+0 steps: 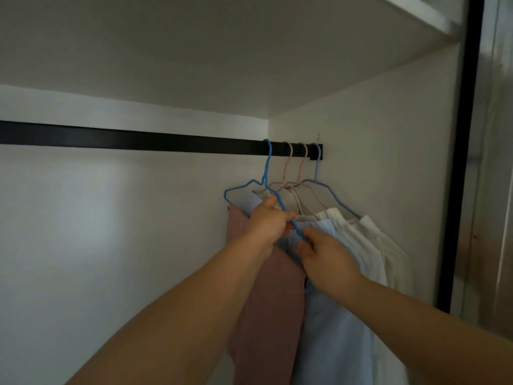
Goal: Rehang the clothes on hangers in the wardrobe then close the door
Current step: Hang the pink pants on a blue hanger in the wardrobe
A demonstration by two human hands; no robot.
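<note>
Pinching the blue hanger, left hand and right hand each grip its wire.

Dim, soft focus throughout – blurred right edge, rail bowed by wide-angle

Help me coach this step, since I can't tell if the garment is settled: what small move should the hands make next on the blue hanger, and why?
Probably release it and let it hang. The blue hanger is already hooked over the black rail, while the left hand and right hand both pinch its sloping arm above the light blue garment. If the cloth sits unevenly, a slight tug first may help.
</note>
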